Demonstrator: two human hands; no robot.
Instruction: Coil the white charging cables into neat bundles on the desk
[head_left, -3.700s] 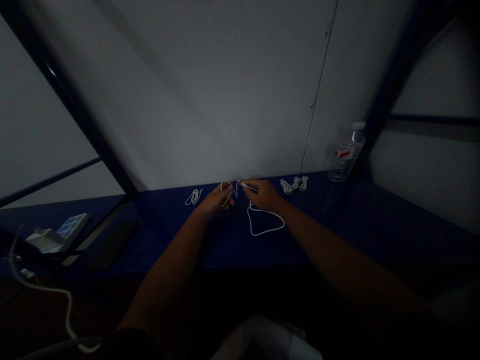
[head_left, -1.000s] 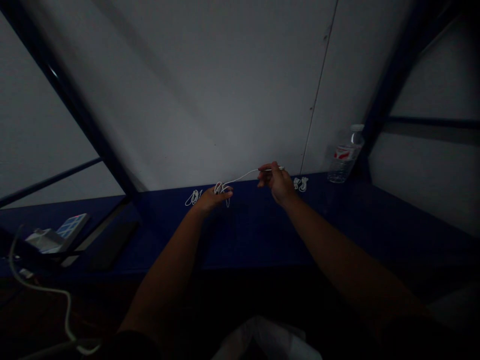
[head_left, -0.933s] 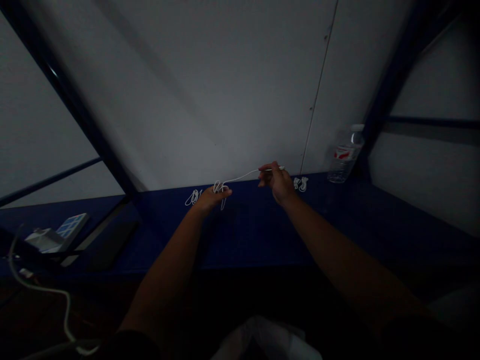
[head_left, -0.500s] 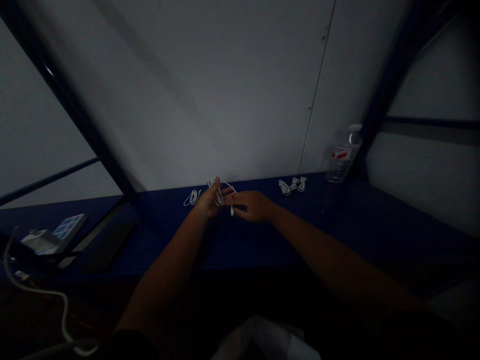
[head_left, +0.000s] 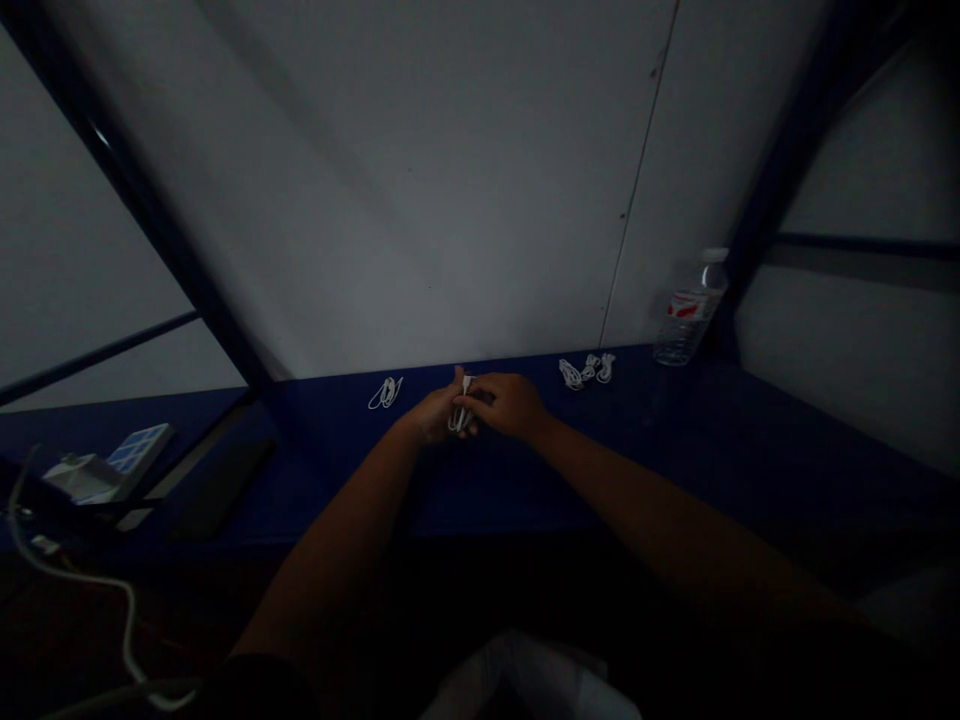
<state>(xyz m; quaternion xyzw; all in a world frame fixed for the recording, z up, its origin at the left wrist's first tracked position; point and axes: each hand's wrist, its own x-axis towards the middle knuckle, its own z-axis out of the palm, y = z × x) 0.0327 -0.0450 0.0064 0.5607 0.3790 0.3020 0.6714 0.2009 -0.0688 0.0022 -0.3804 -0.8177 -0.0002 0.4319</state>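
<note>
Two bare hands meeting at the centre of the head view, low and dim. Left hand (head_left: 435, 418) curled closed around a white earphone cable (head_left: 460, 420), gathered into a tight little bundle, with its plug tip (head_left: 466, 384) poking up at about 12 o'clock. Right hand (head_left: 510, 406) clenched over the bundle from the 3 o'clock side, fingers (head_left: 480, 400) pressed against it; exact grip partly lost in the gloom. Neither hand released. Cable likely very light, soft and limp, and prone to sliding out of its loops, so probably best pinched at the stiff plug or squeezed at the bundle's middle.

Around the hands, on a dark blue bench (head_left: 337, 480): a coiled earphone set (head_left: 386, 393) at about 9 o'clock, near the left hand, and a further pair of white coils (head_left: 581, 372) at about 3 o'clock. Farther out at about 2 o'clock, a clear plastic water bottle (head_left: 688, 310) with a red label, by a pale wall panel (head_left: 420, 200). Toward 8 o'clock, a loose white cable (head_left: 127, 620).
</note>
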